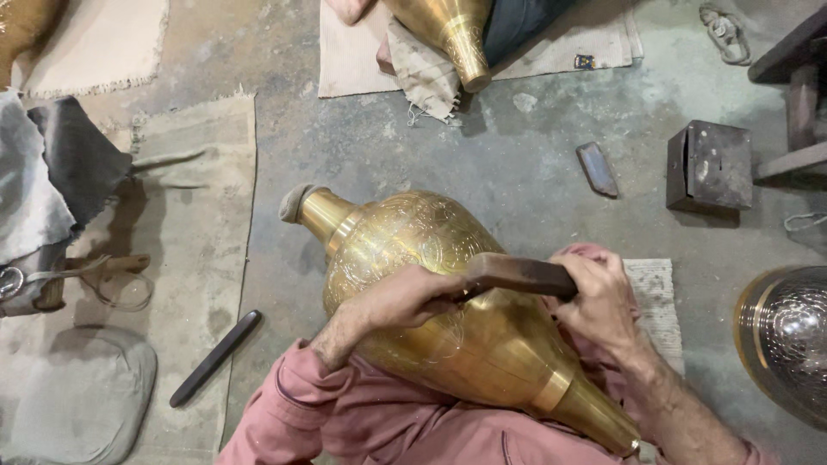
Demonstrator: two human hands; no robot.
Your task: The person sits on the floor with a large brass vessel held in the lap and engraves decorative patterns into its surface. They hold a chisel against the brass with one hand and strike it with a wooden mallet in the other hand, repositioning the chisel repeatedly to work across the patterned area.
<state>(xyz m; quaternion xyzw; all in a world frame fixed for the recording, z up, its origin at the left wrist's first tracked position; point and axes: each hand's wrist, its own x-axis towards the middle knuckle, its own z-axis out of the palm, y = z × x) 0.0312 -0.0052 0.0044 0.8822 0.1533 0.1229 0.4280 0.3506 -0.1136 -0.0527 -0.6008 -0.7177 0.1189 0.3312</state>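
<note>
A large engraved brass vase (pixel 413 250) lies tilted across my lap, its plugged neck pointing up-left and its narrow foot at the lower right. My left hand (pixel 405 297) rests on the vase's belly with fingers closed around a small tool that is mostly hidden. My right hand (pixel 599 297) grips a dark wooden block (pixel 517 274) held across the vase, its end meeting the left hand. My sleeves are pink.
A dark rod (pixel 215 357) lies on burlap at the left. A second brass vase (pixel 448 34) lies at the top by another person. A dark metal box (pixel 708 165), a small flat stone (pixel 597 170) and a shiny round vessel (pixel 788 340) sit at the right.
</note>
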